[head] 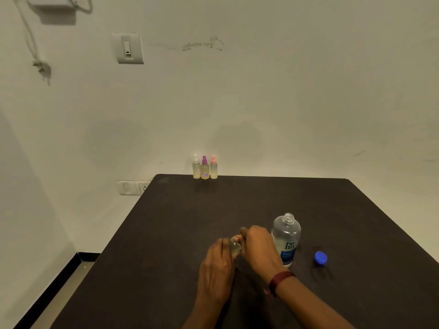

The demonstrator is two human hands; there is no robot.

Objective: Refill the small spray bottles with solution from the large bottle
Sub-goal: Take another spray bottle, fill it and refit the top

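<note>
The left hand [217, 264], in the lower centre of the frame, has its fingers curled round the body of a small spray bottle [235, 249] and holds it just above the dark table [166, 233]. The right hand [259, 248] comes in from the lower right and closes over the top of the same bottle, its fingers bent down around a peach-coloured top [235, 239] that shows only as a sliver between the two hands. How the fingertips sit on that top is hidden by the knuckles. The bottle's body is clear with a pale yellowish tint. A dark red wristband [280, 280] circles the right wrist.

Just right of the right hand, partly behind it, the large bottle [286, 238] stands upright on the table with its threaded neck uncapped. It is clear plastic with a blue label at its base. Its blue cap [320, 258] lies on the table further right, apart from the bottle.

At the far edge of the table, against the wall in the upper middle of the frame, three more small bottles stand upright in a tight row: a white-topped bottle [196, 167], a purple-topped bottle [205, 168] and a pink-topped bottle [213, 167].

A wall switch [128, 48] sits in the upper left of the frame, and a socket plate [133, 187] shows beside the table's far left corner.
</note>
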